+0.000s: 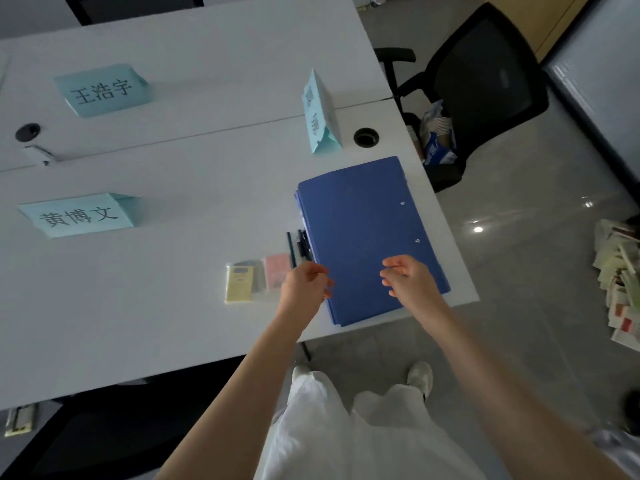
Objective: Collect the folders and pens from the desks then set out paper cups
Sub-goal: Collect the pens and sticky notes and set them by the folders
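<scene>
A: Start nearest. What are the hands doing?

B: Both hover over the near end of the blue folders (367, 237), which lie stacked at the right corner of the white desk (173, 306). The right hand (408, 280) has loosely curled fingers and holds nothing; it sits just above the cover. The left hand (306, 284) is at the stack's left edge, fingers bent, right by the near tips of the pens (300, 249). Whether it has actually pinched a pen or the folder edge, I cannot tell.

A: So the collecting is done?

B: Largely, I'd judge. Several folders look gathered into one pile, with a few dark pens lying together just beside its left edge. No other folder or pen shows on the desk.

A: What else is on the desk?

B: Some small packets (254, 280) just left of the pens, and three pale blue name cards (83, 214) farther out, left and far.

A: And the cups?

B: None set out. Beyond the desk's right edge, a black chair (485, 84) holds what looks like a sleeve of paper cups (440, 131). That half of the job seems untouched.
</scene>
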`<state>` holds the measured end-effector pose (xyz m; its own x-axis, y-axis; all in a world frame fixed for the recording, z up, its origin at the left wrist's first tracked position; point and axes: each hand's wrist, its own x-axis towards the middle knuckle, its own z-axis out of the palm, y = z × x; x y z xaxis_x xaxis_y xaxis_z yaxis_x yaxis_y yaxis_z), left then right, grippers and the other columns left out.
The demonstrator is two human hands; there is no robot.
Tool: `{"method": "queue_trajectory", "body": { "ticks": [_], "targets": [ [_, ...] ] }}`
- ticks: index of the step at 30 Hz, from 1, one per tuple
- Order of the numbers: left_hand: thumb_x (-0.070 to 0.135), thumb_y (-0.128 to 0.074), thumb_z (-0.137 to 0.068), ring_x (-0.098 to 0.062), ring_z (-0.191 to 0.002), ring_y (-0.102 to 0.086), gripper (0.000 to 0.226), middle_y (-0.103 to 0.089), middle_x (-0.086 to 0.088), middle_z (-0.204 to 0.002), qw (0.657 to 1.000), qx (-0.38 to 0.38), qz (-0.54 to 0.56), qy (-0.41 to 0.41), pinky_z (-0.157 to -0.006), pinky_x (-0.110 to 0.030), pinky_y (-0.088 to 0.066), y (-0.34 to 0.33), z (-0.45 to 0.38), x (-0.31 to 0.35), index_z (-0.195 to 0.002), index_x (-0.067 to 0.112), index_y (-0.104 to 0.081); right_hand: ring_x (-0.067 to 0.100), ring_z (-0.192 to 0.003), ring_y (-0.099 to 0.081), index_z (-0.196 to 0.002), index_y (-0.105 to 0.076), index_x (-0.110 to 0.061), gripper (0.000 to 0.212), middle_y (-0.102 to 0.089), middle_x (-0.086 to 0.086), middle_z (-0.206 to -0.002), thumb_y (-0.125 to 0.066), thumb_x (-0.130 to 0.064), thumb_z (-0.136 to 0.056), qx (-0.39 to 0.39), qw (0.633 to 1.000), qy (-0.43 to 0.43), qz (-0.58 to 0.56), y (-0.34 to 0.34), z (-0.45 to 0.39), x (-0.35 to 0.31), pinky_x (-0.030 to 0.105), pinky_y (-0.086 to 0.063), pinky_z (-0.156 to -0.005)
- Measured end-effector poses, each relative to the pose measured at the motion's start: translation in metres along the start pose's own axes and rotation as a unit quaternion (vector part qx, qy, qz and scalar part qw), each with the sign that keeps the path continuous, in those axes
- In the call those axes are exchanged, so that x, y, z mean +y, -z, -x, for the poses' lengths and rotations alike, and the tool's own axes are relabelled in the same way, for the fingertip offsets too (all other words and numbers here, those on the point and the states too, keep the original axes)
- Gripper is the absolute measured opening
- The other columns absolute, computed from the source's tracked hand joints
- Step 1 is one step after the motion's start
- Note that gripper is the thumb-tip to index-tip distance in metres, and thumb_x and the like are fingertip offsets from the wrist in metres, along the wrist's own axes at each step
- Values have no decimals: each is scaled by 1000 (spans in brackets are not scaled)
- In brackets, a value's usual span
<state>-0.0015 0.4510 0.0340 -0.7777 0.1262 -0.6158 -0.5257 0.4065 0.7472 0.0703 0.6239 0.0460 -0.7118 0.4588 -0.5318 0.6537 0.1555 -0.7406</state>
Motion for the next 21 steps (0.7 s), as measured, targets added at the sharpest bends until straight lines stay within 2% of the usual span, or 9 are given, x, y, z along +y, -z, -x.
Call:
{"method": "queue_trajectory", "body": {
  "ticks": [3,6,9,13,16,21],
  "targets": [
    [3,-49,-92,-18,-60,-61,18,-70,-5,-78,1000,-1,-9,-4,-64,-32,-51,-64,16,3,-89,14,-63,23,-95,-66,-108,-60,-19,18,-67,5,-105,-54,-15,-92,-4,1000,-1,-4,61,-7,34,45,-53,-91],
    [4,-50,-92,-17,-61,-63,18,-70,-2,-78,1000,3,-10,-2,-63,-30,-51,-91,23,2,-90,16,-63,23,-94,-66,-97,-61,-24,14,-69,6,-101,-56,-13,-90,11,1000,-2,-14,84,-15,50,46,-53,-91],
    [3,-50,-91,-16,-61,-64,22,-71,-3,-80,1000,11,-3,7,-62,-28,-52,-159,38,8,-85,21,-62,27,-98,-63,-109,-59,-11,18,-66,12,-105,-53,-10,-93,-11,1000,3,-9,141,-30,73,43,-50,-90],
    [3,-48,-92,-17,-66,-64,21,-70,-3,-83,999,19,-3,33,-59,-27,-51,-230,52,19,-89,19,-62,23,-89,-64,-108,-60,-12,17,-67,12,-102,-52,-11,-94,-30,999,11,7,205,-51,95,42,-51,-88],
    [6,-47,-91,-15,-69,-65,22,-70,2,-83,999,25,-28,33,-64,-29,-54,-258,55,33,-99,19,-62,21,-84,-64,-98,-60,-16,13,-69,14,-98,-52,-8,-92,-22,1000,10,-4,235,-71,100,40,-51,-84],
    [10,-51,-92,-13,-72,-67,18,-68,4,-93,998,47,-41,21,-72,-33,-58,-283,30,57,-100,22,-62,19,-84,-64,-105,-61,-11,17,-68,5,-89,-51,-8,-92,-41,999,16,7,264,-111,92,38,-51,-81]
  ]
}}
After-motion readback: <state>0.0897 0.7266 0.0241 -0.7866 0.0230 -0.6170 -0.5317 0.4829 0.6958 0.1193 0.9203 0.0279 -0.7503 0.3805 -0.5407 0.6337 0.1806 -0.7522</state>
